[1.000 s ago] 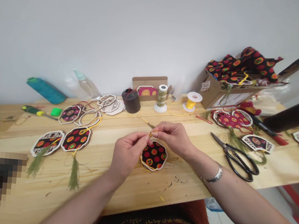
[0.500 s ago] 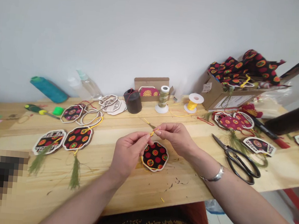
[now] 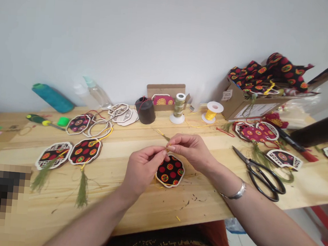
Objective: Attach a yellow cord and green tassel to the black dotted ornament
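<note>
Fingertips of my left hand (image 3: 146, 163) and my right hand (image 3: 188, 150) meet, both pinched closed on a thin yellow cord that is mostly hidden between them. Just below lies a scalloped ornament (image 3: 170, 172) with black patterned fabric and a pale wooden rim; a strand of yellow cord runs along its lower edge. Beyond my fingers a green tassel with a yellow loop (image 3: 162, 134) rests on the wood, partly covered by my right hand. Black-handled scissors (image 3: 258, 175) lie partly open to the right of my right forearm.
Finished-looking ornaments with green tassels (image 3: 86, 151) lie at the left. Along the wall stand a black thread spool (image 3: 145, 112), a green thread spool (image 3: 179, 107) and a yellow cord spool (image 3: 210, 113). A cardboard box (image 3: 254, 108) holding patterned fabric is at the back right.
My fingertips have drawn closer together over the yellow cord, and less of it shows. The ornament and surrounding things lie as before.
</note>
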Demonstrator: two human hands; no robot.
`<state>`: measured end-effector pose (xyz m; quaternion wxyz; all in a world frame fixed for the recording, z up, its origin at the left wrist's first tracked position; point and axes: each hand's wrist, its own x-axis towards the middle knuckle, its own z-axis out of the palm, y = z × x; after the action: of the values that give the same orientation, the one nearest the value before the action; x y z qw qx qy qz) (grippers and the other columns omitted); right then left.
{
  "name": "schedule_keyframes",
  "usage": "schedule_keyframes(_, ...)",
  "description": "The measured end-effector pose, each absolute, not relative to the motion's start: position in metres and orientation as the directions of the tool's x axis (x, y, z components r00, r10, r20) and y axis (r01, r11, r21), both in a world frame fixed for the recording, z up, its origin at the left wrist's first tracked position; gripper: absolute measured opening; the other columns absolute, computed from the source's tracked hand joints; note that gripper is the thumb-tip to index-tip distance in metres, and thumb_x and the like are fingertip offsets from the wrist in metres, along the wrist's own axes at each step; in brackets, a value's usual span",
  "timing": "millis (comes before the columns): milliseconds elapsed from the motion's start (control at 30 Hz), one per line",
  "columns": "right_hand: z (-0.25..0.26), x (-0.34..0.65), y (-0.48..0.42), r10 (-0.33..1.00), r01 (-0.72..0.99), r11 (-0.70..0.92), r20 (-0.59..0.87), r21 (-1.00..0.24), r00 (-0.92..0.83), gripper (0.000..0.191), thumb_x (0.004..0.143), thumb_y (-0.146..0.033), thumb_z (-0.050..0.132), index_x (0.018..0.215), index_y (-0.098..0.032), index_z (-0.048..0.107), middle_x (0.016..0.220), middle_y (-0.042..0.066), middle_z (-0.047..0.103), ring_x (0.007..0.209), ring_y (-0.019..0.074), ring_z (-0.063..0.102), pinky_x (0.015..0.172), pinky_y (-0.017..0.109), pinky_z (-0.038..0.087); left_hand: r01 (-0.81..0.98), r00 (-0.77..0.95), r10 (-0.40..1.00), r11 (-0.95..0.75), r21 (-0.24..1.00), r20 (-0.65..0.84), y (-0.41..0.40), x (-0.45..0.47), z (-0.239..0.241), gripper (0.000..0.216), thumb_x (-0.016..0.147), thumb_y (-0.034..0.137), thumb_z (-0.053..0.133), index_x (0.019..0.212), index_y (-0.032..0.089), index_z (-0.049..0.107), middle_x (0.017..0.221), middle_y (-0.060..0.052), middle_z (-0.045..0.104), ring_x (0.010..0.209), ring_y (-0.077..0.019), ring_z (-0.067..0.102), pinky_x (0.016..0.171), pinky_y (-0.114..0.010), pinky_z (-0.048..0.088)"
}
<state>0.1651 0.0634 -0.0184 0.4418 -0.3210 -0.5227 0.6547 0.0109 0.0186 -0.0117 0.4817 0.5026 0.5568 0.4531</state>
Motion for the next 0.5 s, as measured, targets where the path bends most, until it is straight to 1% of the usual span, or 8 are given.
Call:
schedule_keyframes(200,-0.0195,0.1656,0.0631,0.922,-0.188,0.011,0.083,-0.982,-0.378,0.008,0.067,-0.022,0.076,0.072,-0.018,0.072,0.073,-0.001,0.064,0.067,0.0096,0.059,0.064,0.024,0.047,0.112,-0.039,0.996,0.079,0.991,-0.075,0.0192,0.0098,-0.0124,0.009,0.075,0.022,0.063,0.073,0.019,0.071,0.06,0.003,0.065,0.051,-0.0061,0.05,0.05,-0.017,0.04)
schedule_keyframes(400,-0.0174,0.1659,0.063,0.924,-0.162,-0.04,0.025,-0.986,-0.381,0.009,0.066,-0.023,0.076,0.07,-0.017,0.07,0.069,-0.001,0.066,0.064,0.0093,0.059,0.064,0.024,0.047,0.074,-0.02,0.998,0.059,0.996,-0.058,0.0183,0.0091,-0.0138,0.01,0.076,0.022,0.062,0.073,0.019,0.072,0.063,0.003,0.066,0.049,-0.0059,0.046,0.048,-0.018,0.038)
schedule_keyframes(500,-0.0167,0.1657,0.0635,0.931,-0.142,-0.031,0.023,-0.989,-0.363,0.01,0.066,-0.025,0.075,0.068,-0.016,0.07,0.066,-0.001,0.065,0.062,0.0093,0.057,0.064,0.025,0.046,0.053,-0.021,0.998,0.06,0.997,-0.059,0.0184,0.0092,-0.0145,0.011,0.077,0.024,0.062,0.074,0.02,0.072,0.063,0.003,0.065,0.048,-0.0052,0.043,0.046,-0.018,0.036)
